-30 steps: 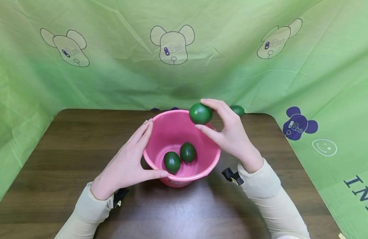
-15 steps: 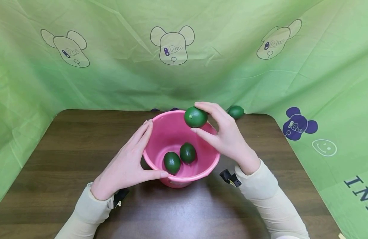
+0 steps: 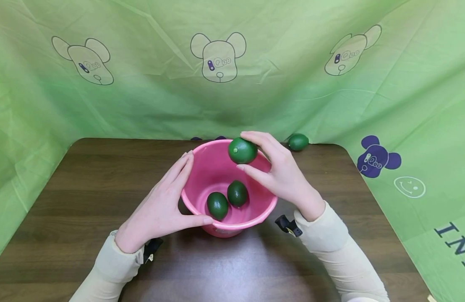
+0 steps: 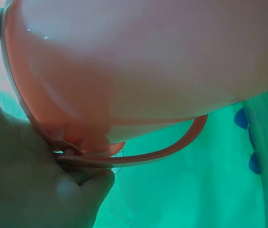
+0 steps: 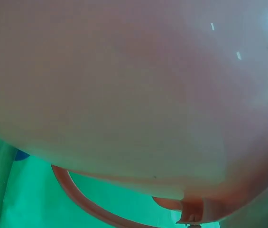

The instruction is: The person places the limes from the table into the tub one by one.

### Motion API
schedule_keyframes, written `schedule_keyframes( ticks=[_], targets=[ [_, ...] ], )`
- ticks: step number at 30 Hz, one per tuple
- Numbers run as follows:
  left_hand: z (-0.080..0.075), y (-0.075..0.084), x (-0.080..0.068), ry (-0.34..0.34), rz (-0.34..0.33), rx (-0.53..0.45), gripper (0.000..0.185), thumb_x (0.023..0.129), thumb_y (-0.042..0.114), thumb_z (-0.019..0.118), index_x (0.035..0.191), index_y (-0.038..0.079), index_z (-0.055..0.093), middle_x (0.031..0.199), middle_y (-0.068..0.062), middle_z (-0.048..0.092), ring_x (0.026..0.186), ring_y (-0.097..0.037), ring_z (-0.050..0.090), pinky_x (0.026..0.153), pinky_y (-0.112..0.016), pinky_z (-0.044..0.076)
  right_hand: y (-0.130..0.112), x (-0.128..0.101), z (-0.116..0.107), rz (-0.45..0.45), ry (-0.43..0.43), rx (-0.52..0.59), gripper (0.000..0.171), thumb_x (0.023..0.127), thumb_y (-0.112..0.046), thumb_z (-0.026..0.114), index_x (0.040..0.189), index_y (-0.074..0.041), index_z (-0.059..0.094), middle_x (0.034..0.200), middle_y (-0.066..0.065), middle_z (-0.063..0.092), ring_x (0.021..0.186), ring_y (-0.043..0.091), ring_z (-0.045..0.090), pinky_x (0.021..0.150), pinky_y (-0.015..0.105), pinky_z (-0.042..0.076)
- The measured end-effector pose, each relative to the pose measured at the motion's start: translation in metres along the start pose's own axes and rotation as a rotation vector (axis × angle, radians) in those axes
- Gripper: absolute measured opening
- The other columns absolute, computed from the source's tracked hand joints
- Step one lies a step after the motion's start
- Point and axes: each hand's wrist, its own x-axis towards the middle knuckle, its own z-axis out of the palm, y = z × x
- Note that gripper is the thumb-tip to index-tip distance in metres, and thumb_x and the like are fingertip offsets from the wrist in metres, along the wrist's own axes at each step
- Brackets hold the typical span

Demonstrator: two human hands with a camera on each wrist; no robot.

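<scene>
A pink bucket [image 3: 202, 165] stands on the dark wooden table [image 3: 85, 188]. Two dark green limes lie in its bottom, one at the front [image 3: 217, 205] and one behind it [image 3: 237, 193]. My right hand [image 3: 281, 174] pinches a third lime [image 3: 242, 151] between thumb and fingers, above the bucket's far right rim. My left hand [image 3: 160, 205] holds the bucket's left side, thumb along the front wall. The left wrist view shows the bucket's wall [image 4: 148, 61] and its handle [image 4: 162, 152] close up. The right wrist view is filled by the bucket's wall [image 5: 124, 85].
Another lime [image 3: 298, 142] lies at the table's back right edge against the green cloth [image 3: 232, 63] that hangs behind and to both sides. The table's rounded corners are at the back left and back right.
My right hand has carried the lime leftward and slightly down, from beyond the bucket's far right rim to over its opening. The left hand and the bucket have not moved.
</scene>
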Motion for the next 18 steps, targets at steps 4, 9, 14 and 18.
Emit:
schedule_keyframes(
  ticks=[4, 9, 14, 18],
  targets=[
    [0.0, -0.0003, 0.0, -0.002, -0.003, -0.001, 0.127, 0.072, 0.08, 0.071, 0.165, 0.02, 0.008, 0.169, 0.003, 0.008, 0.153, -0.015, 0.011, 0.113, -0.05, 0.035, 0.0006, -0.0002, 0.0023, -0.002, -0.016, 0.005, 0.068, 0.078, -0.005, 0.089, 0.139, -0.005, 0.06, 0.138, 0.008, 0.059, 0.129, 0.025, 0.054, 0.107, 0.035, 0.043],
    [0.0001, -0.0005, -0.0001, -0.001, 0.0, -0.004, 0.128, 0.072, 0.08, 0.071, 0.165, 0.02, 0.008, 0.169, 0.003, 0.008, 0.153, -0.015, 0.011, 0.114, -0.049, 0.034, 0.0019, -0.0009, 0.0044, 0.003, -0.026, 0.008, 0.067, 0.079, -0.004, 0.088, 0.14, -0.006, 0.059, 0.139, 0.007, 0.058, 0.129, 0.024, 0.053, 0.106, 0.035, 0.044],
    [0.0, -0.0007, -0.0001, 0.003, 0.005, -0.002, 0.128, 0.072, 0.08, 0.071, 0.165, 0.019, 0.009, 0.169, 0.003, 0.008, 0.153, -0.015, 0.012, 0.114, -0.049, 0.034, 0.0029, -0.0013, 0.0053, 0.011, -0.047, -0.002, 0.068, 0.081, -0.007, 0.087, 0.142, -0.008, 0.058, 0.142, 0.005, 0.057, 0.131, 0.023, 0.052, 0.107, 0.035, 0.043],
    [0.0001, -0.0011, 0.0, 0.005, 0.008, 0.002, 0.128, 0.072, 0.08, 0.071, 0.165, 0.019, 0.009, 0.169, 0.003, 0.007, 0.153, -0.015, 0.011, 0.114, -0.048, 0.033, 0.0023, -0.0015, 0.0049, 0.028, -0.065, 0.0, 0.071, 0.082, -0.011, 0.087, 0.146, -0.011, 0.056, 0.146, 0.003, 0.054, 0.135, 0.023, 0.049, 0.109, 0.037, 0.042]
  ],
)
